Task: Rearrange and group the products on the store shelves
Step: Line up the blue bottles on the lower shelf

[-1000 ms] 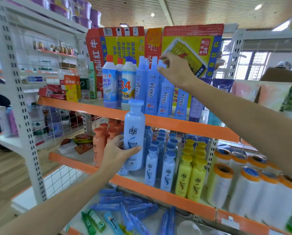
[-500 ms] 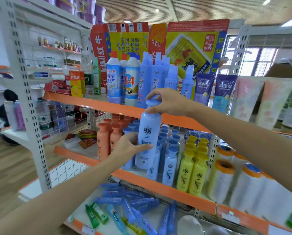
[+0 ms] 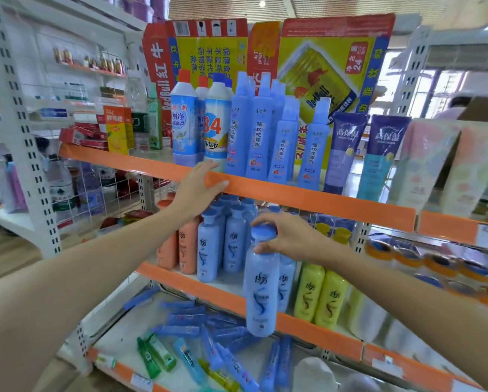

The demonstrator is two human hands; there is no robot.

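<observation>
My right hand [image 3: 286,236] grips the cap and neck of a large pale blue shampoo bottle [image 3: 261,290], which hangs upright in front of the middle shelf's orange edge [image 3: 208,292]. My left hand [image 3: 198,188] is open, its fingers spread against the upper shelf's orange edge [image 3: 307,198], holding nothing. Behind the held bottle stand smaller blue bottles [image 3: 210,250] of the same brand, with orange bottles [image 3: 187,250] to their left and yellow bottles [image 3: 320,295] to their right.
The upper shelf carries cleaner bottles [image 3: 184,123], tall blue spray bottles [image 3: 258,131] and purple tubes [image 3: 344,151]. Blue and green tubes [image 3: 197,335] lie loose on the bottom shelf. Tape rolls [image 3: 435,264] sit at the right. A white upright [image 3: 30,137] stands at the left.
My left hand has let go of the large blue bottle and risen to the upper shelf's edge. My right hand now holds the bottle alone and has lowered it to the right.
</observation>
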